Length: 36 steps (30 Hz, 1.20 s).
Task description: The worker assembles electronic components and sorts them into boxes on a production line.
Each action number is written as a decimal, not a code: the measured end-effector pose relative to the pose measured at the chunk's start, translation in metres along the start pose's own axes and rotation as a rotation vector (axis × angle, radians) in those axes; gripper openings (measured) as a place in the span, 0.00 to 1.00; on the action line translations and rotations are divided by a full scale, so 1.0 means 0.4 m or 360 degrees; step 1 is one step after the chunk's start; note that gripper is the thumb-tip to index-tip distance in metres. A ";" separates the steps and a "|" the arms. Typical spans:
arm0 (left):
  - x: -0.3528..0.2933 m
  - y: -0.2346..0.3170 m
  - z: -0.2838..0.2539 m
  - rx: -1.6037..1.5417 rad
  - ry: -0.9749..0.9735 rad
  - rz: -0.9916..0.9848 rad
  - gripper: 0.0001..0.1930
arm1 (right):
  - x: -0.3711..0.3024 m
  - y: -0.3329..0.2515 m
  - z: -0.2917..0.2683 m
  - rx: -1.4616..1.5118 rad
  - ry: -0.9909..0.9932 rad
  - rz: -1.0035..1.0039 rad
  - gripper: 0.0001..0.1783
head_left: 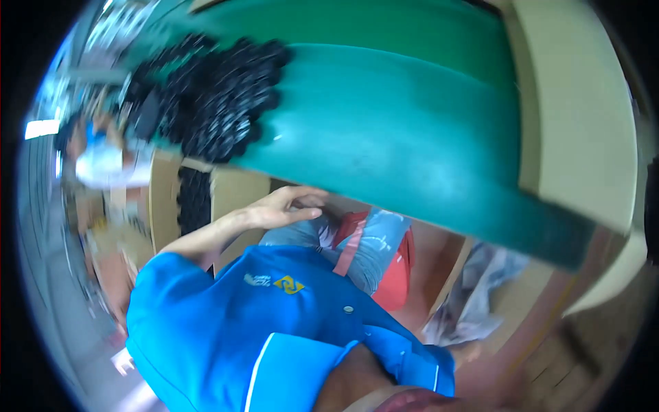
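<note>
Green tabletop (412,123) stretches across the view from eleven to three o'clock. At about ten to eleven o'clock on it lies the heap of small, dark, shiny black pieces (226,96). The left hand (285,208) hangs just beyond the near edge, closer in from that heap and apart from it; its fingers curl loosely and nothing shows in its grasp. Whether the fingertips touch the edge, I cannot tell. Past the right sleeve (436,371), at four to five o'clock, only blurred skin shows, so the right hand's state cannot be told. More dark stuff (195,199) stands between cardboard flaps (237,196) at nine o'clock. The blue shirt (206,309) carries a yellow emblem (289,285) with small pale lettering beside it. A red seat (396,285) shows beside the jeans (374,254) at five o'clock, and a crumpled plastic bag (473,295) at four.
</note>
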<state>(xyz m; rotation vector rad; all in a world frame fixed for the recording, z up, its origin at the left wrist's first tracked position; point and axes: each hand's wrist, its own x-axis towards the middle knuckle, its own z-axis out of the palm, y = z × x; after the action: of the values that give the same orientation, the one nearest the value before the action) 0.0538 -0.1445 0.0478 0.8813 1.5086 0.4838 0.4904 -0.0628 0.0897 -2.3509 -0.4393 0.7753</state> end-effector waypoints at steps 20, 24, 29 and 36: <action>-0.517 -0.951 0.197 0.0550 0.2074 -0.1116 0.36 | -1.315 0.315 0.837 -0.0589 -0.3026 -0.3248 0.14; -0.560 -0.871 0.053 0.0242 0.2488 -0.0582 0.28 | -1.469 0.426 1.150 -0.0986 -0.2385 -0.3174 0.16; -0.583 -0.881 -0.242 0.0206 0.2732 -0.0225 0.24 | -1.504 0.523 1.218 -0.1287 -0.2247 -0.3558 0.22; -0.479 -0.938 -0.583 0.0466 0.2462 -0.0160 0.22 | -1.480 0.533 1.210 -0.1113 -0.2260 -0.3988 0.19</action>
<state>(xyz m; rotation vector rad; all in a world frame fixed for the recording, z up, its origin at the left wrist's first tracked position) -0.2732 -0.4765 -0.0733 0.5730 3.0618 0.9829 -0.2448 -0.2872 -0.1087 0.4074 -3.1065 0.4804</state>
